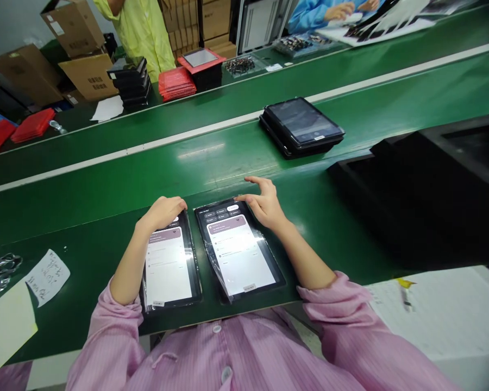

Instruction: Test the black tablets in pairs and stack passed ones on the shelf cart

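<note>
Two lit tablets lie side by side on the green bench, clear film over their screens. My left hand [165,212] rests across the top end of the left tablet [169,266], fingers laid over its upper edge and holding nothing. Over the top right corner of the right tablet [240,252] is my right hand [264,203], open. Its fingers are apart, one fingertip at the top of the screen. Both screens show dark panels with buttons above a white page with a purple banner. Part of the left screen is hidden under my left hand.
A stack of dark tablets [303,126] sits on the green conveyor. Black foam trays [427,190] stand at right beside a white box [436,315]. A handwritten note [48,277] and yellowish paper [10,326] lie at left. Two co-workers are across the line.
</note>
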`<move>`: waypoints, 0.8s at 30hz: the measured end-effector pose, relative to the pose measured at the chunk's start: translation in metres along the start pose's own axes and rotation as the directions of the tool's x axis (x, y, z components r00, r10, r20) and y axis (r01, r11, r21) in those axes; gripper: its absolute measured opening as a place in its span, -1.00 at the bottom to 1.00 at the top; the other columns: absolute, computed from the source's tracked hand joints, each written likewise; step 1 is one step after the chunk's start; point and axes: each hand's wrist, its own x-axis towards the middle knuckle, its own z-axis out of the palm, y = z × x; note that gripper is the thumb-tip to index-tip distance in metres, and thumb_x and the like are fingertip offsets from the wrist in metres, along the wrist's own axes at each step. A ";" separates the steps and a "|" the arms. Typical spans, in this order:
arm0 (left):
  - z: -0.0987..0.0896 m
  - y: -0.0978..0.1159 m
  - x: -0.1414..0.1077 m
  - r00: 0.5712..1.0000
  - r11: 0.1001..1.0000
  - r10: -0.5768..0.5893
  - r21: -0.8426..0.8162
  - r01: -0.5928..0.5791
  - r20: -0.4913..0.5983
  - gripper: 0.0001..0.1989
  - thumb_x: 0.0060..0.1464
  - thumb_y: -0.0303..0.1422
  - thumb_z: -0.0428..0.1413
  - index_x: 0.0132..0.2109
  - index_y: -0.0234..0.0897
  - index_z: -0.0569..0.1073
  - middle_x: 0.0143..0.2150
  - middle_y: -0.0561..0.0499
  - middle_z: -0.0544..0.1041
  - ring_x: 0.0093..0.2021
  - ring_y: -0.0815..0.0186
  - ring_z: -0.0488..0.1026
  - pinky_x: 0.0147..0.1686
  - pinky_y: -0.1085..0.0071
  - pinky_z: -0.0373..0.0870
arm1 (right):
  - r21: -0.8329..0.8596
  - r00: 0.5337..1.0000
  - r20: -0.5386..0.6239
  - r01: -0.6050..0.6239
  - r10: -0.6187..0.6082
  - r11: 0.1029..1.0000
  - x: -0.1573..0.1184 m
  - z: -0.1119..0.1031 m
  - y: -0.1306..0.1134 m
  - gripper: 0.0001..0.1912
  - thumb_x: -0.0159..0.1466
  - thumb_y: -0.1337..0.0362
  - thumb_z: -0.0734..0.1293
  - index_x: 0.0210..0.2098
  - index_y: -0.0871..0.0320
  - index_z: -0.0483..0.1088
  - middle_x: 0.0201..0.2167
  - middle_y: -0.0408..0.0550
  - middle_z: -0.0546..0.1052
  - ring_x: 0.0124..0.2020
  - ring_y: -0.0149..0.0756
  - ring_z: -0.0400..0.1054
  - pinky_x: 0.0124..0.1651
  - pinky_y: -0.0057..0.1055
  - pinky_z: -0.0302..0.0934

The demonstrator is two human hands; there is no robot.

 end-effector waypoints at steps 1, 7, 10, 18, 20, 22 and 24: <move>-0.001 0.000 0.000 1.000 1.000 -0.009 0.020 0.009 -0.004 -0.30 0.38 -0.03 -0.46 -0.10 -0.19 0.53 -0.10 -0.02 0.58 -0.10 0.12 0.47 -0.02 0.20 0.31 | 0.014 1.000 -0.010 -0.008 0.009 1.000 0.000 0.000 0.000 -0.37 0.46 -0.03 -0.04 -0.19 -0.03 0.63 0.21 0.02 0.28 0.21 0.08 0.16 0.27 0.08 0.02; -0.007 -0.004 -0.009 0.997 0.997 -0.072 -0.040 0.070 -0.037 -0.29 0.35 0.06 -0.49 -0.12 -0.17 0.47 -0.16 -0.04 0.61 -0.16 0.10 0.51 -0.17 0.27 0.35 | 0.218 0.983 0.036 -0.183 0.179 0.959 0.002 0.004 0.003 -0.35 0.45 -0.11 -0.07 0.08 0.09 0.47 0.05 0.11 0.45 0.08 0.01 0.32 0.18 -0.05 0.17; -0.010 -0.003 -0.012 0.996 0.994 -0.091 -0.066 0.090 -0.010 -0.30 0.35 0.07 -0.47 -0.10 -0.16 0.48 -0.13 -0.02 0.62 -0.13 0.10 0.52 -0.14 0.26 0.36 | 0.274 0.940 0.130 -0.340 0.316 0.900 0.002 0.009 0.006 -0.36 0.42 -0.17 -0.03 0.01 0.15 0.43 -0.14 0.10 0.53 -0.10 -0.04 0.41 0.02 -0.14 0.26; 0.002 0.014 -0.013 0.999 1.000 0.015 -0.005 -0.014 0.039 -0.38 0.41 -0.08 -0.40 0.24 -0.19 0.41 0.28 -0.07 0.41 0.32 0.13 0.25 0.37 0.01 -0.06 | 0.309 0.861 0.219 -0.507 0.458 0.805 0.000 0.020 0.012 -0.36 0.34 -0.29 0.03 -0.46 0.10 0.35 -0.47 -0.04 0.46 -0.36 -0.15 0.35 -0.22 -0.25 0.25; 0.011 0.016 -0.011 0.996 0.998 0.051 0.034 -0.054 0.073 -0.39 0.42 -0.11 -0.41 0.25 -0.15 0.40 0.27 -0.08 0.42 0.34 0.11 0.21 0.39 -0.14 -0.30 | 0.391 0.839 0.210 -0.542 0.501 0.744 0.000 0.025 0.015 -0.32 0.29 -0.35 0.06 -0.44 0.10 0.39 -0.45 -0.03 0.49 -0.34 -0.12 0.37 -0.20 -0.23 0.28; 0.018 0.017 -0.009 0.994 0.996 0.068 0.050 -0.073 0.086 -0.41 0.42 -0.11 -0.40 0.23 -0.12 0.43 0.26 -0.08 0.43 0.34 0.10 0.20 0.37 -0.22 -0.42 | 0.479 0.813 0.219 -0.571 0.539 0.667 0.001 0.029 0.017 -0.29 0.23 -0.41 0.09 -0.44 0.10 0.42 -0.43 -0.02 0.52 -0.32 -0.11 0.41 -0.19 -0.22 0.32; 0.021 0.019 -0.009 0.994 0.995 0.074 0.065 -0.079 0.076 -0.40 0.42 -0.11 -0.39 0.19 -0.11 0.47 0.25 -0.07 0.43 0.33 0.07 0.20 0.36 -0.26 -0.46 | 0.535 0.800 0.224 -0.579 0.557 0.616 0.001 0.031 0.017 -0.26 0.19 -0.44 0.11 -0.43 0.10 0.46 -0.41 -0.01 0.55 -0.32 -0.10 0.43 -0.18 -0.20 0.35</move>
